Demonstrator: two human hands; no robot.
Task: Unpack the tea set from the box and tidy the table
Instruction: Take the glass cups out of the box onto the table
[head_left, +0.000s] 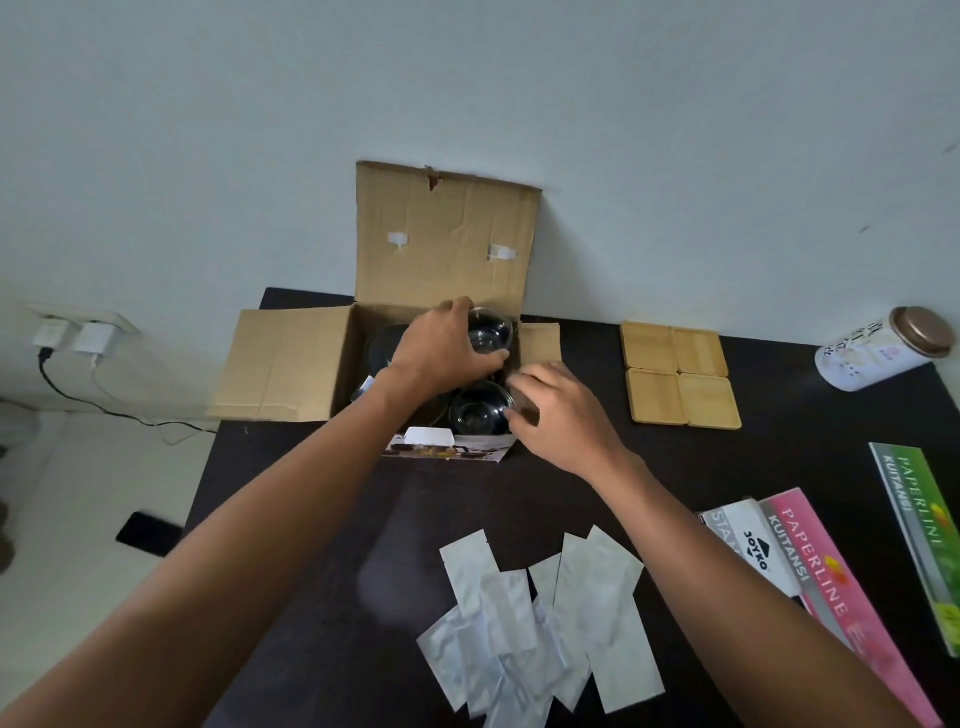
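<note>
An open cardboard box (291, 364) stands at the back of the dark table (571, 478), its lid up against the wall. Inside it I see clear glass cups. My left hand (441, 348) reaches into the box and grips the far glass cup (491, 330). My right hand (561, 410) is at the box's right front corner, fingers curled on the rim of the near glass cup (478, 410). Four wooden coasters (678, 374) lie in a square to the right of the box.
A white tin with a bronze lid (883, 348) lies at the back right. Receipt books (826, 582) and a green one (924, 535) sit at the right edge. Several silver sachets (545, 623) are scattered in front. A printed leaflet (447, 449) lies before the box.
</note>
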